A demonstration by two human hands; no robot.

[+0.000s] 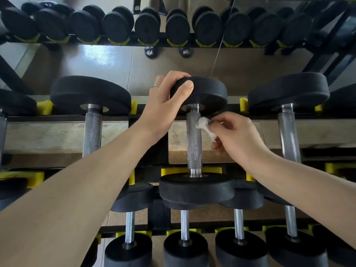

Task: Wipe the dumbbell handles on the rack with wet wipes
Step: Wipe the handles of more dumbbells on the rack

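While the right hand [238, 135] pinches a crumpled white wet wipe [204, 127] between thumb and curled fingers [216, 146], the wad touches the right side of the knurled steel handle [194, 139] of the middle dumbbell [196, 186], near the handle's far end. The left hand [163, 105] grips the rim of that dumbbell's far weight head [207, 93], thumb laid across the near edge and fingers curled over the far side; a thin ring [156, 86] shows on one finger. Both bare forearms reach in from the bottom of the view. This dumbbell lies on the upper tier of the black rack [146, 118], its heads seated in yellow cradles [243, 105] on the front and back rails. A neighbouring dumbbell [92, 120] lies to its left and another [289, 120] to its right, each with the same knurled handle and round black heads, well apart from the hands. On the lower tier beneath sit smaller dumbbells [185, 245] with smooth shiny handles. Beyond the rack lies a glossy tiled floor [104, 62], and past it a second row of black dumbbells [177, 28] on yellow cradles; it may be a mirror image, though that cannot be told for sure. No brand, weight number or other writing can be read on any head or rail.
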